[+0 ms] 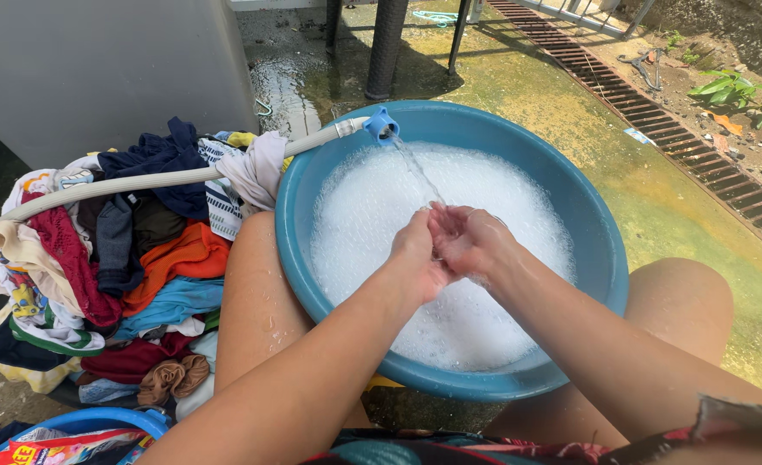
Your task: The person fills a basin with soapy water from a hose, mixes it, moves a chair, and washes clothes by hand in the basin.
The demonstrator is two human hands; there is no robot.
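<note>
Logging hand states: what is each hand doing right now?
Left hand: open, cupped against the right under the hose stream, holding nothing.
Right hand: open, likewise.

Glossy plastic basin (pixel 600 258), frothy suds (pixel 355 224), seemingly rough concrete (pixel 570 103).

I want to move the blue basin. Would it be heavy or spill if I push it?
Probably heavy: the basin looks filled with foam nearly to the rim. It would likely slosh over, and the hose is adding water. Its wet rim may be slippery.
</note>
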